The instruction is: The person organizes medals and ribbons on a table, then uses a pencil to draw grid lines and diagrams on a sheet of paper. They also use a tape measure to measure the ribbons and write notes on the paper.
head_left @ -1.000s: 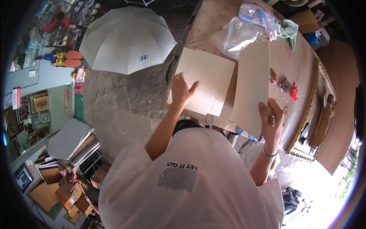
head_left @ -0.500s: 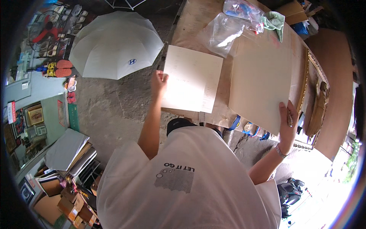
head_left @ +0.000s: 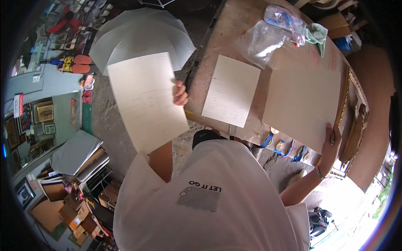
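A cream-white card sheet (head_left: 142,102) is lifted off the table's left side, tilted, with faint marks on it. My left hand (head_left: 180,93) is closed on its right edge, the fingertips showing on the face. A second white sheet (head_left: 231,90), with faint pencil-like writing, lies flat on the table. To its right rests a large beige board (head_left: 303,106). My right hand (head_left: 332,146) is at this board's lower right corner, its fingers closed round a small slim, patterned object (head_left: 333,139) whose kind I cannot make out.
A cardboard-covered table (head_left: 217,35) carries clear plastic bags (head_left: 261,44) and a green cloth (head_left: 317,35). Medals with blue ribbons (head_left: 279,145) hang along its near edge. An ornate frame (head_left: 346,94) is at right. A pale umbrella (head_left: 140,33) stands open at far left.
My left hand has lifted the upper white sheet off the table and carried it left, uncovering the sheet beneath. The right hand stays at the beige board's corner. The view has shifted slightly.
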A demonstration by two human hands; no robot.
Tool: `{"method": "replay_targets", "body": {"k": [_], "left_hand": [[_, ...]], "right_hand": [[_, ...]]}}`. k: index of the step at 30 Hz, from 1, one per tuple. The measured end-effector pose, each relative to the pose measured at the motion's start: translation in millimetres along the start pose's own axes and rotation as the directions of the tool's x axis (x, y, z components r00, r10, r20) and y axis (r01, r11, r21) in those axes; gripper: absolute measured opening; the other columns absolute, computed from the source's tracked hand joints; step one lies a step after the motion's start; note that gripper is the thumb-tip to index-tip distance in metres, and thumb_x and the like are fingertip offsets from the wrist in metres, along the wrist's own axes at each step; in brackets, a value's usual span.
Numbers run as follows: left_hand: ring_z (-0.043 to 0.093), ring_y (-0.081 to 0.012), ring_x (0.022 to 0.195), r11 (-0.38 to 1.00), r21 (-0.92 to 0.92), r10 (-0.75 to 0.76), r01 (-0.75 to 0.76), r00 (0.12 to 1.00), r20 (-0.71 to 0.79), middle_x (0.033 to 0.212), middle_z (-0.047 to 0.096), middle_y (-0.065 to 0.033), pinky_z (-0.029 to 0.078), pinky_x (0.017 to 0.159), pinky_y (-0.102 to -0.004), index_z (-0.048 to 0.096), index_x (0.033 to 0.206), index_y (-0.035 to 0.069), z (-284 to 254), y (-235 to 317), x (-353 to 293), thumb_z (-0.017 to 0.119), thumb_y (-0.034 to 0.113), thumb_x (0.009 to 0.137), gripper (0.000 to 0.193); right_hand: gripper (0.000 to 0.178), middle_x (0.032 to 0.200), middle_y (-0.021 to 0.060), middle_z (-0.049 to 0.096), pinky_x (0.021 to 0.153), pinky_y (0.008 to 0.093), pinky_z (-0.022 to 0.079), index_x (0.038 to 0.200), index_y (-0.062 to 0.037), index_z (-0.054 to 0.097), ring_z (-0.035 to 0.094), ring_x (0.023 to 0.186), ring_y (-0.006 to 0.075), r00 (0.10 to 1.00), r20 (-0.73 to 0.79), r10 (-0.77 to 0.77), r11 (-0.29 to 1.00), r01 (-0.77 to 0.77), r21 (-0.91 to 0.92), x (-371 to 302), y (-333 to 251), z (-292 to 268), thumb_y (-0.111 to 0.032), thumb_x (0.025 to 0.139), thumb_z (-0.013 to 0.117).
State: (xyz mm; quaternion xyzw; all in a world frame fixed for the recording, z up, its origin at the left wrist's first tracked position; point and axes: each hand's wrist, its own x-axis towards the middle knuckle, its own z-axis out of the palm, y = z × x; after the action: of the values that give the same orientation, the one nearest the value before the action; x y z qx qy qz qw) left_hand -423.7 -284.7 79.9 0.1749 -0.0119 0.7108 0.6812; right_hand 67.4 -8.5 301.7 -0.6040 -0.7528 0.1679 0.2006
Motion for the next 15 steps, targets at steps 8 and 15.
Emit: {"method": "replay_targets", "body": {"k": [8,15], "left_hand": [[0.055,-0.0212,0.072,0.984,-0.154,-0.054,0.088,0.976,0.213,0.086,0.05,-0.0058,0.045,0.068,-0.0355,0.049,0.13,-0.002,-0.6,-33.4,33.9,0.049,0.057,0.1,0.066],[0.055,-0.0207,0.068,0.999,0.017,-0.03,0.032,0.992,-0.125,0.08,0.053,-0.0064,0.044,0.064,-0.0346,0.055,0.119,-0.002,-26.3,-50.1,24.9,0.05,0.049,0.104,0.053]], "right_hand": [[0.052,0.107,0.0141,0.063,0.092,0.0312,0.047,0.132,0.0054,0.06,0.058,0.098,0.0177,0.998,-0.006,0.057,0.998,-0.057,0.023,-1.5,13.0,11.0,-0.036,0.102,0.065],[0.048,0.105,0.0157,0.066,0.089,0.0308,0.048,0.129,0.0048,0.062,0.06,0.096,0.0178,0.995,-0.097,-0.016,0.997,0.023,0.071,-14.8,3.6,10.9,-0.035,0.103,0.064]]}}
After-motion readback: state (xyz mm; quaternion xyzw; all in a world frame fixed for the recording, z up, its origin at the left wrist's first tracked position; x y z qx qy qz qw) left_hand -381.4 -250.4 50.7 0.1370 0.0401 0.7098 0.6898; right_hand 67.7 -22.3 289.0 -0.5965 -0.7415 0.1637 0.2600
